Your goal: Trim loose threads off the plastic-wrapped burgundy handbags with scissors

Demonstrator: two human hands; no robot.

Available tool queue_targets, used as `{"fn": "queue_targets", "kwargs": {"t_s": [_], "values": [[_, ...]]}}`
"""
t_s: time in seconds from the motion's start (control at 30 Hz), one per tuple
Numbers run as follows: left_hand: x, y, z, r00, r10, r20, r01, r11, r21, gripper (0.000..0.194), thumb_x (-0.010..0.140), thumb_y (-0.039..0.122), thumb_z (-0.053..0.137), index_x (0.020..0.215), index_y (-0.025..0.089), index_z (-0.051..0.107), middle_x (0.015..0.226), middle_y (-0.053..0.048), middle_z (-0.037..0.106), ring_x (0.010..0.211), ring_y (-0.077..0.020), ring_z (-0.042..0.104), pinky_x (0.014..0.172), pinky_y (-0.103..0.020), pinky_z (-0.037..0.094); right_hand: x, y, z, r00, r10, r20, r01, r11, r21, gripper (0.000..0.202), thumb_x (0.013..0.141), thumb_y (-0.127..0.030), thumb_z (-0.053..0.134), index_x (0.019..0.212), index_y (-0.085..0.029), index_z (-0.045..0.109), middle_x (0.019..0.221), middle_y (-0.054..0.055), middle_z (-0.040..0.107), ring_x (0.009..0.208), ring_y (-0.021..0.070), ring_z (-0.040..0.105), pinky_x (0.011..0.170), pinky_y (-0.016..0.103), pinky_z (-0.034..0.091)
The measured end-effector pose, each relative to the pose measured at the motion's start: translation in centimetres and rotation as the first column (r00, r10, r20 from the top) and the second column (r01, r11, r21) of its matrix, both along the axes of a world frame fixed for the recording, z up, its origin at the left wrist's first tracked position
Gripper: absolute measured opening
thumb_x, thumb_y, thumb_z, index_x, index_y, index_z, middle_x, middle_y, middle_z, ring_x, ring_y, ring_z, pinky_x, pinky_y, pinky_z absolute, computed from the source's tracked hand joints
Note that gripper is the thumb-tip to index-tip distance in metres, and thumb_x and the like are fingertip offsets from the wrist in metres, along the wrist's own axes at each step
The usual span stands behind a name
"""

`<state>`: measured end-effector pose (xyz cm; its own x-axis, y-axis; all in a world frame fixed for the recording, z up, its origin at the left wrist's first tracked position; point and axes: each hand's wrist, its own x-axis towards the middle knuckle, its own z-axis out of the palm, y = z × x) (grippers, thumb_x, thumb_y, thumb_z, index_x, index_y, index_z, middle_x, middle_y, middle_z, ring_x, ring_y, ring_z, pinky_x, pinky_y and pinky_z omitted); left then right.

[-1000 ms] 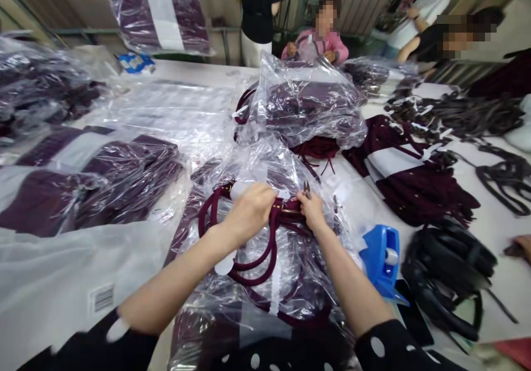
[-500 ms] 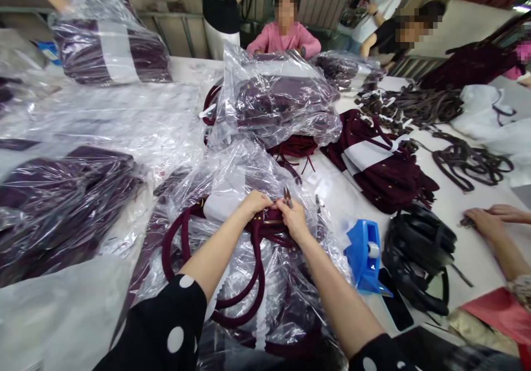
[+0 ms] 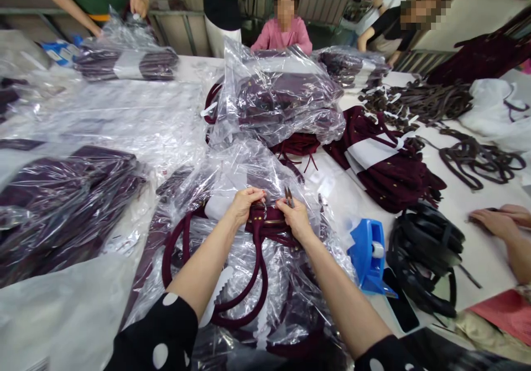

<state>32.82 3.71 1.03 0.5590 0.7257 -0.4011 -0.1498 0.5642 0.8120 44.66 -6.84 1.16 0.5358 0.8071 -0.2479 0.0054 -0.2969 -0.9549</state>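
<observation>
A maroon handbag (image 3: 276,214) lies in front of me, partly wrapped in clear plastic film (image 3: 240,163). Its looped handles (image 3: 263,288) hang toward me, and a brass zip runs along its edge. My left hand (image 3: 243,205) is closed in a pinch at the zip edge, on something small I cannot make out. In my right hand (image 3: 296,219) is a pair of small thread snips (image 3: 289,196), blades pointing up and away. That hand's thumb and forefinger are pinched together just right of the left hand, over the bag.
Plastic-wrapped bags (image 3: 286,94) are stacked ahead, with another wrapped bundle (image 3: 70,194) at left. On the right lie maroon bags (image 3: 385,161), a blue tape dispenser (image 3: 369,255), a phone (image 3: 400,304), black straps (image 3: 427,249) and a co-worker's hands (image 3: 498,219). Other people stand beyond the table.
My hands have drawn apart; the left moved slightly left, off the spot where they met. At the far left, a co-worker's wrapped bundle has been lowered and shifted right.
</observation>
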Motion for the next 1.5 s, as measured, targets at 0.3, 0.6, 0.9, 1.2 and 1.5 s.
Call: {"fn": "queue_targets", "kwargs": {"t_s": [0.3,0.6,0.9,1.2,1.5], "values": [[-0.1,-0.3,0.0,1.0,0.005,-0.005,-0.005,1.0,0.022,0.03,0.05,0.033,0.079,0.066,0.012,0.064,0.06,-0.002,0.062,0.053,-0.0088,0.051,0.056,-0.022,0.04,0.2,0.2,0.0,0.969,0.144,0.203,-0.139,0.99,-0.037,0.018,0.067,-0.033,0.06,0.08,-0.02,0.064,0.073,0.0,0.065,0.068,0.0163,0.057,0.066,0.029,0.043],[-0.4,-0.1,-0.1,1.0,-0.01,0.001,0.01,1.0,0.014,0.03,0.05,0.032,0.078,0.067,0.011,0.066,0.059,-0.003,0.062,0.053,-0.0093,0.051,0.057,-0.022,0.041,-0.4,2.0,2.6,0.736,0.401,0.546,-0.25,0.91,-0.332,0.013,0.071,-0.03,0.059,0.061,-0.024,0.064,0.066,0.0,0.061,0.064,0.0167,0.052,0.057,0.027,0.03],[-0.4,-0.2,-0.4,1.0,0.023,0.003,-0.023,1.0,-0.002,0.031,0.051,0.033,0.079,0.066,0.011,0.064,0.06,-0.003,0.063,0.052,-0.0088,0.052,0.054,-0.021,0.041,-0.3,-1.3,2.0,0.988,0.143,0.061,-0.147,0.987,0.069,0.015,0.071,-0.032,0.058,0.065,-0.018,0.058,0.059,-0.003,0.05,0.055,0.0099,0.042,0.053,0.022,0.033],[-0.1,-0.1,-1.0,0.999,0.027,-0.019,-0.027,1.0,-0.003,0.034,0.049,0.036,0.078,0.065,0.011,0.061,0.058,-0.003,0.063,0.048,-0.0081,0.051,0.05,-0.019,0.04,-0.3,-8.2,9.2,0.901,0.3,-0.314,-0.28,0.954,0.109,0.021,0.066,-0.034,0.069,0.064,-0.015,0.061,0.077,0.003,0.06,0.05,0.0053,0.04,0.045,0.021,0.027],[-0.1,-0.1,-1.0,1.0,-0.01,0.007,0.01,0.999,0.034,0.033,0.052,0.035,0.077,0.068,0.012,0.059,0.061,-0.003,0.063,0.047,-0.0085,0.052,0.049,-0.02,0.04,2.5,-22.5,14.1,0.791,0.491,-0.365,-0.612,0.625,-0.485,0.034,0.056,-0.045,0.074,0.065,-0.015,0.063,0.059,-0.001,0.05,0.057,0.0098,0.04,0.05,0.021,0.03]]}}
